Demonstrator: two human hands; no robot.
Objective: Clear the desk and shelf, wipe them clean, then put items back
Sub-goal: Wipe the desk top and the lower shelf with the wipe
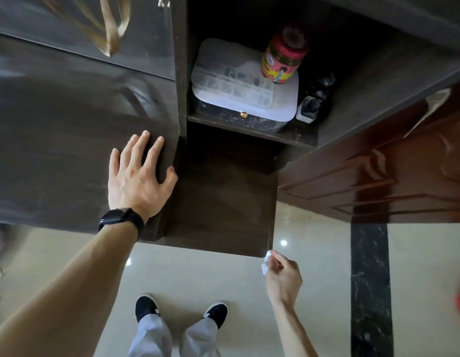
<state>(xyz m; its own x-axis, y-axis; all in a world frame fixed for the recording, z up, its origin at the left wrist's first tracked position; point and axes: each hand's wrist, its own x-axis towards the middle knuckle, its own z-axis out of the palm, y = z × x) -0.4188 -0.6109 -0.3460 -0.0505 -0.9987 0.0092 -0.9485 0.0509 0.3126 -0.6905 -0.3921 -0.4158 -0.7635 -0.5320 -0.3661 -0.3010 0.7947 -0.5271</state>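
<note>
A dark wood cabinet [69,140] is standing on a glossy cream floor [198,274] crossed by a black stripe [370,279]. A red-brown door [378,181] is showing right of the shelf [249,131]. Below the shelf a dark board [223,202] is jutting toward the person.

The left hand [138,181], wearing a black watch [120,220], is resting flat with straight fingers on the cabinet panel left of the shelf. The right hand [284,276] is pinching a small white wipe [266,261] at the board's near right corner, well below the shelf.

On the shelf a white-lidded box [283,99] is carrying a clear tray [231,85] and a pink-capped jar [283,60]. At the shelf's right end, small items, perhaps bottles [307,109], are sitting in shadow.
</note>
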